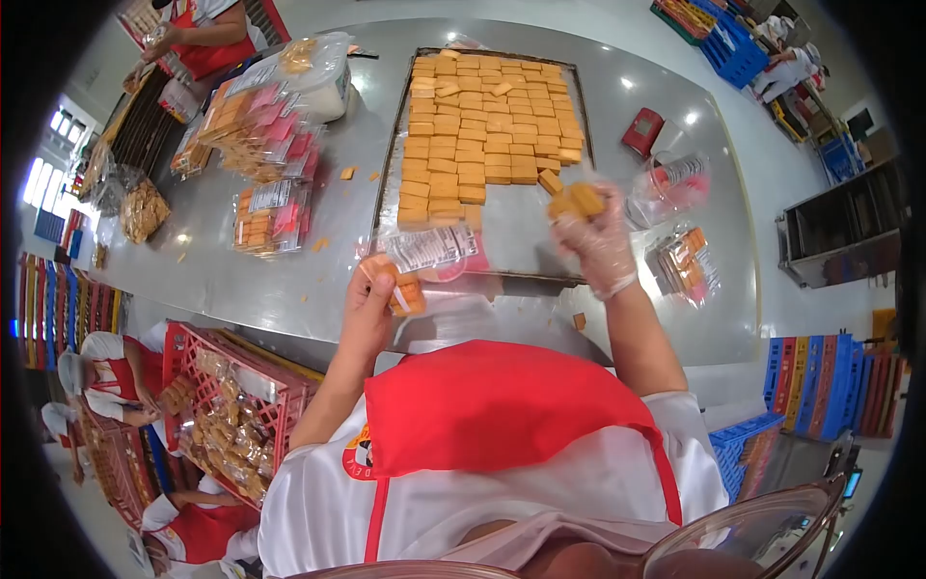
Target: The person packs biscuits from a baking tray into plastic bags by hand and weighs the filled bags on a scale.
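A large tray (394, 145) on the metal table holds rows of small rectangular biscuits (487, 125); its near right part shows bare metal. My left hand (371, 304), without a glove, grips a clear plastic bag (429, 253) with a printed label and pink part, with biscuits inside its lower end. In a clear glove, my right hand (596, 246) is closed round several biscuits (577, 201) just above the tray's right edge. One loose biscuit (550, 181) lies tilted beside them.
Filled packs (265, 217) and a plastic tub (328, 82) stand at left. At right are a red object (642, 131), empty bags (670, 183) and a filled pack (690, 262). Crumbs dot the table (338, 217). Co-workers (217, 34) stand around; a pink crate (183, 362) is at lower left.
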A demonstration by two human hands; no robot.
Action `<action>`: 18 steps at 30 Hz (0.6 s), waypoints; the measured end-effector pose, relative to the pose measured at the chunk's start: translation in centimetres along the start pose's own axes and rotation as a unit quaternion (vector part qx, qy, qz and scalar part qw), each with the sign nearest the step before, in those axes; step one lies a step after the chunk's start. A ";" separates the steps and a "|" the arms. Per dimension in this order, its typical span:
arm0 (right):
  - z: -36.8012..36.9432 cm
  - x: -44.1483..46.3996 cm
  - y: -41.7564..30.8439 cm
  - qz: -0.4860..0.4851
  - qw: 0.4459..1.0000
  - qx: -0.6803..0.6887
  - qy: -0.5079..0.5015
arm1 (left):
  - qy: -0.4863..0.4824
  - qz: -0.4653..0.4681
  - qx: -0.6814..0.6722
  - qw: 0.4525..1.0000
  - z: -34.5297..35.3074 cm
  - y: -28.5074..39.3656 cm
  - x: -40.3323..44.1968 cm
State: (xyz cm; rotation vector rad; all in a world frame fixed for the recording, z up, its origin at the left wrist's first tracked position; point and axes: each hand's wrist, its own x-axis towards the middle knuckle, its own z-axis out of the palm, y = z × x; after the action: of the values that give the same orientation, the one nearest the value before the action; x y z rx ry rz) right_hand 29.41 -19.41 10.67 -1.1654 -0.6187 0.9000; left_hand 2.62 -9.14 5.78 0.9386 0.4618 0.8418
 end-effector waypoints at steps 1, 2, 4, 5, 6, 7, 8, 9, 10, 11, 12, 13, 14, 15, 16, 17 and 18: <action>0.9 -0.7 0.2 0.015 0.999 0.021 -0.035 | 0.012 0.003 0.043 0.999 0.1 -0.2 0.3; 1.6 -1.3 0.4 0.048 0.997 0.017 -0.065 | 0.025 0.006 0.087 0.996 -0.1 -0.4 0.5; 2.5 -2.1 0.7 0.113 0.985 0.007 -0.129 | 0.040 0.032 0.166 0.985 0.1 -0.3 0.7; 2.7 -2.4 0.6 0.126 0.982 0.018 -0.136 | 0.043 0.054 0.201 0.977 0.5 -0.2 0.7; 2.9 -2.6 0.3 0.140 0.979 0.027 -0.144 | 0.044 0.075 0.235 0.968 0.9 0.0 0.7; 3.0 -2.7 0.3 0.153 0.976 0.036 -0.151 | 0.038 0.060 0.223 0.972 1.2 0.3 0.6; 2.6 -2.8 0.1 0.167 0.967 0.042 -0.187 | 0.031 0.044 0.209 0.976 1.5 0.7 0.4; 2.2 -2.8 0.1 0.182 0.958 0.079 -0.206 | 0.025 0.027 0.195 0.980 1.7 0.9 0.2; 1.9 -2.9 0.0 0.198 0.947 0.116 -0.223 | -0.009 -0.013 0.149 0.989 1.2 0.7 0.2; 1.7 -2.9 -0.1 0.212 0.935 0.152 -0.240 | -0.043 -0.054 0.103 0.992 0.4 0.3 0.3; 1.7 -3.0 -0.1 0.186 0.945 0.143 -0.228 | -0.077 -0.094 0.055 0.991 0.3 0.2 0.3; 1.8 -3.2 0.0 0.159 0.954 0.134 -0.216 | -0.057 -0.091 0.045 0.993 0.5 0.0 0.3; 2.1 -3.4 0.0 0.132 0.962 0.124 -0.203 | -0.037 -0.088 0.036 0.995 0.9 -0.3 0.1; 2.4 -3.6 0.0 0.099 0.974 0.078 -0.190 | -0.017 -0.085 0.026 0.996 1.2 -0.3 0.0; 2.9 -3.8 -0.1 0.066 0.981 0.032 -0.177 | -0.004 -0.058 0.073 0.996 1.0 -0.5 0.1; 3.2 -3.8 -0.1 0.032 0.986 -0.015 -0.163 | 0.008 -0.032 0.119 0.992 0.4 -0.8 0.2; 3.0 -3.7 0.2 0.023 0.981 -0.027 -0.192 | 0.020 -0.006 0.166 0.986 0.5 -0.5 0.3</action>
State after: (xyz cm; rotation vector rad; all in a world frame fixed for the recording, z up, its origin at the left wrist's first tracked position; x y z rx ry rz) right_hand 25.02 -21.06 11.47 -1.0626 -0.9368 1.1667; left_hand 3.35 -9.35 5.62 1.2243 0.6555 0.7875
